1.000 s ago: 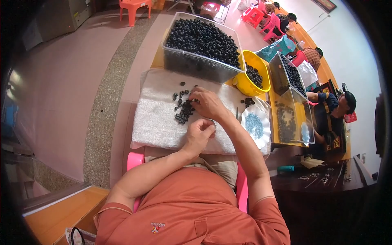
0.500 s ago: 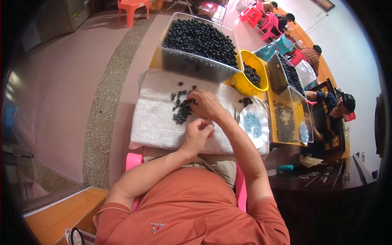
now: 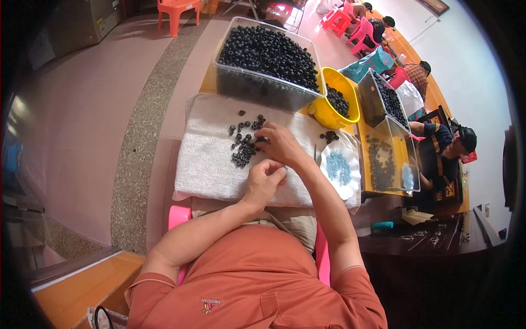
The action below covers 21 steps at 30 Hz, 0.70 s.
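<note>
A loose pile of small black bead-like pieces (image 3: 242, 153) lies on a white towel (image 3: 205, 159) in front of me. My right hand (image 3: 280, 145) reaches over the pile's right edge, thumb and fingers closed round one or more black pieces. Just below it, my left hand (image 3: 264, 180) is held in a pinch above the towel; whatever is between its fingertips is too small to tell. Right of my hands, a white scalloped plate (image 3: 355, 174) holds tiny blue-grey bits. A few black pieces (image 3: 330, 136) lie above the plate, and a thin pointed tool (image 3: 315, 152) lies beside it.
Beyond the towel stands a large clear bin (image 3: 263, 90) heaped with black pieces. A yellow bowl (image 3: 354, 104) and more clear bins (image 3: 402, 151) stand to its right. A co-worker (image 3: 446, 151) sits at the right; others work farther back. An orange stool (image 3: 178, 7) stands far off.
My right hand has shifted slightly right and down from the upper part of the pile, uncovering several black pieces there. The left hand stays almost where it was.
</note>
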{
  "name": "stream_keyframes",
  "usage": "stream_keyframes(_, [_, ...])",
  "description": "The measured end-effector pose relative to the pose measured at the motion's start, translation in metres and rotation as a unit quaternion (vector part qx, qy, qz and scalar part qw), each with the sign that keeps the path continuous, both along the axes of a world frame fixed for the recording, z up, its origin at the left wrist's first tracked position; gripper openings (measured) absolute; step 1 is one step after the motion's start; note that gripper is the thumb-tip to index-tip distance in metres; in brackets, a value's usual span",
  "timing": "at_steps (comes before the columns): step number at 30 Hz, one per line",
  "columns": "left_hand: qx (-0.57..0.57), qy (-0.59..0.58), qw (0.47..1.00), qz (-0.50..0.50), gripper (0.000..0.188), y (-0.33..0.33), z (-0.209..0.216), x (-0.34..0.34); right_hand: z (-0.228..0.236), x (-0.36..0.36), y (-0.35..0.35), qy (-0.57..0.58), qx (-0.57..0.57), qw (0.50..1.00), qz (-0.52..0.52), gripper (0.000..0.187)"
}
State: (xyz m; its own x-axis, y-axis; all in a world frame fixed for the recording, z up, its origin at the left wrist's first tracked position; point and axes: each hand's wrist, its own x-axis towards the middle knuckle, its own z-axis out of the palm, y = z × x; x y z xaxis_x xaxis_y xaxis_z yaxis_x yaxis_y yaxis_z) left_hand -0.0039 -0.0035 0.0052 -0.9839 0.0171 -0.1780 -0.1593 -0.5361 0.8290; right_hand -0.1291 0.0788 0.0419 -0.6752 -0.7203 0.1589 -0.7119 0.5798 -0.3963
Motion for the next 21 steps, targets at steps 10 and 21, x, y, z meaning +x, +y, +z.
stream_keyframes(10, [-0.018, -0.005, 1.000, 0.004, 0.013, 0.001, 0.001, 0.000, -0.002, 0.006, 0.007, 0.000, -0.032, 0.999, -0.031, 0.017])
stream_keyframes(21, [0.144, -0.017, 0.989, 0.030, 0.014, -0.006, -0.003, -0.006, 0.004, 0.053, 0.050, -0.302, -0.333, 0.889, -0.084, 0.014])
